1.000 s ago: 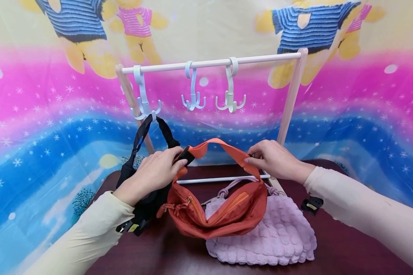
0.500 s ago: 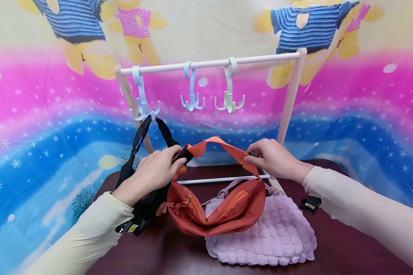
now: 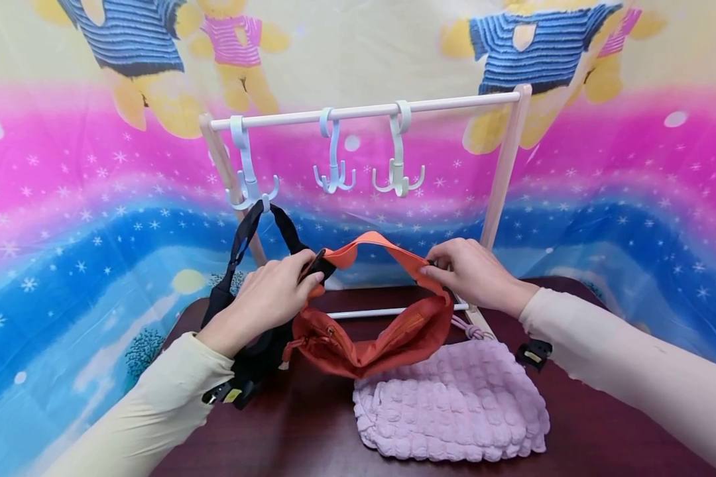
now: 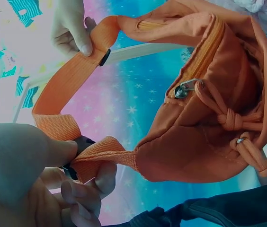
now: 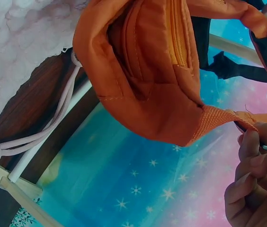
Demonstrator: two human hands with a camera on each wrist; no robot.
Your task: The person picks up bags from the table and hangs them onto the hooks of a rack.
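An orange waist bag (image 3: 364,358) hangs from its strap in the air, above and partly in front of a pink puffy bag (image 3: 453,414). My left hand (image 3: 268,291) pinches the black buckle (image 4: 83,144) on the left side of the orange strap (image 4: 67,90). On the other side, my right hand (image 3: 474,271) pinches the strap between thumb and fingers, beside a small dark slider (image 4: 105,57). The strap arches upward between both hands. A zipper with a silver pull (image 4: 183,90) shows on the orange bag in the left wrist view.
A wooden rack with a pale top bar (image 3: 358,112) stands behind. Three hooks hang on it: a left hook (image 3: 247,172), a middle hook (image 3: 334,159) and a right hook (image 3: 398,159). A black bag (image 3: 262,364) hangs from the left one, partly behind my left hand. Below is a dark table (image 3: 286,437).
The orange bag has tipped upward and away, baring more of the pink bag. Its strap arch is slightly higher. My right hand has shifted slightly left; my left hand has hardly moved.
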